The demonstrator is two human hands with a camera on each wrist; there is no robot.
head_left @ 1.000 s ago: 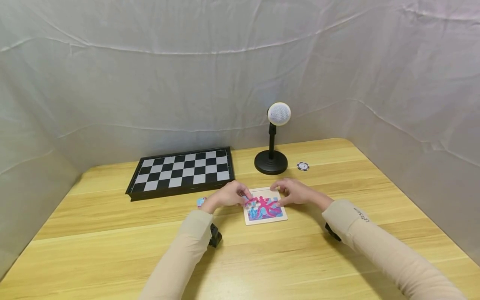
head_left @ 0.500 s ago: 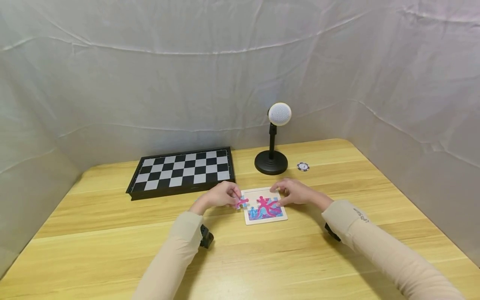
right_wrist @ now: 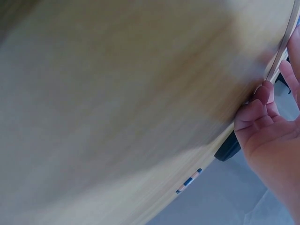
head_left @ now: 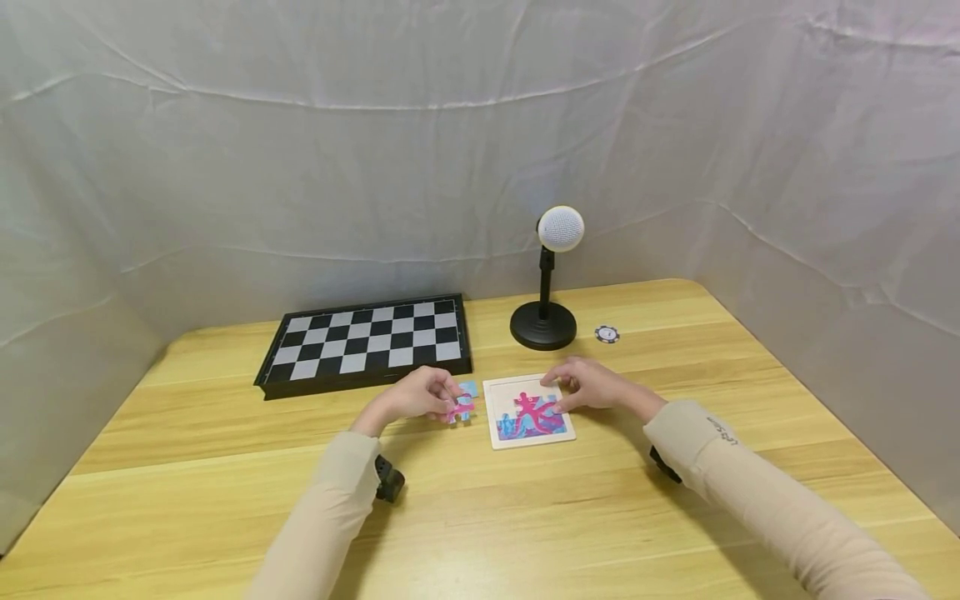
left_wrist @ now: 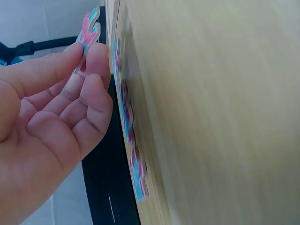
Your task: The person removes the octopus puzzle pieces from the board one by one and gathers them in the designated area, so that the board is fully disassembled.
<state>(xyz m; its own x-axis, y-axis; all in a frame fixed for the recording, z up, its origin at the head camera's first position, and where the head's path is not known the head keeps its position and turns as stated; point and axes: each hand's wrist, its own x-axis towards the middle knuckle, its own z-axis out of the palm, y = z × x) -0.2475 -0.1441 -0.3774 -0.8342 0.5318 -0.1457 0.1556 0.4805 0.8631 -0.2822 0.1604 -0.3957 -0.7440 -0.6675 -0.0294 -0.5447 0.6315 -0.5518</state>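
My left hand (head_left: pixel 416 394) pinches a pink and blue jigsaw piece (head_left: pixel 462 407) between thumb and fingertips, just left of the puzzle tray (head_left: pixel 491 425). In the left wrist view the held piece stands up tilted from the fingertips of my left hand (left_wrist: pixel 61 98). Pale-rimmed, the tray carries a partly filled picture of a pink octopus (head_left: pixel 531 414), with bare board along its top and upper left. My right hand (head_left: pixel 596 387) holds the tray's upper right corner, thumb on the right side and fingers at the top edge.
Loose jigsaw pieces (left_wrist: pixel 125 110) lie on the table beneath the left hand. A black-framed checkered board (head_left: pixel 367 342) sits at the back left. A microphone on a round black stand (head_left: pixel 543 325) and a poker chip (head_left: pixel 607 334) are behind the tray.
My left hand has drawn a jigsaw piece leftward off the tray's upper left area, leaving bare board there. The right hand and tray have stayed in place.
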